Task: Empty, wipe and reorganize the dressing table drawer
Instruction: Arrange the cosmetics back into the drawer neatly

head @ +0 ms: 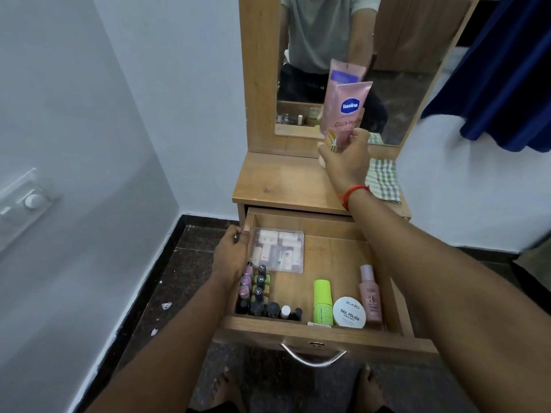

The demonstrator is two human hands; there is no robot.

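Observation:
The wooden drawer [325, 330] of the dressing table stands pulled open. My right hand [347, 160] holds a pink Vaseline tube [346, 111] upright over the back of the tabletop [277, 180], close to the mirror. My left hand [231, 256] grips the drawer's left wall. Inside lie a clear box of small tubes [278, 251], several nail polish bottles [259, 296] at the front left, a green bottle [322, 301], a white nail polish remover tub [349, 312] and a pink bottle [369, 293].
A green checked cloth [383, 180] lies on the right of the tabletop. The mirror [351, 55] reflects a person and the tube. A blue curtain [504, 73] hangs at the right. White walls enclose the left side. My bare feet [371, 389] rest on the dark floor below the drawer handle [313, 357].

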